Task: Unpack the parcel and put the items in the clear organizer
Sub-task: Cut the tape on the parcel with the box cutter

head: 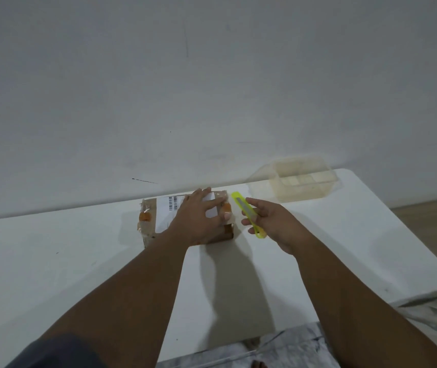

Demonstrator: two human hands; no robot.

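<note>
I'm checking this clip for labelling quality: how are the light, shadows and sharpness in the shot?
Head view: dim, even light; soft shadows fall toward the camera from the parcel and both arms; the clear organizer looks smeared and hazy; the table edge bows from wide-angle distortion; the barcode stays readable as stripes only.

Brown cardboard parcel under glossy, crinkled tape, white paper label; neon-yellow plastic cutter; clear plastic organizer; smooth matt white desk.
</note>
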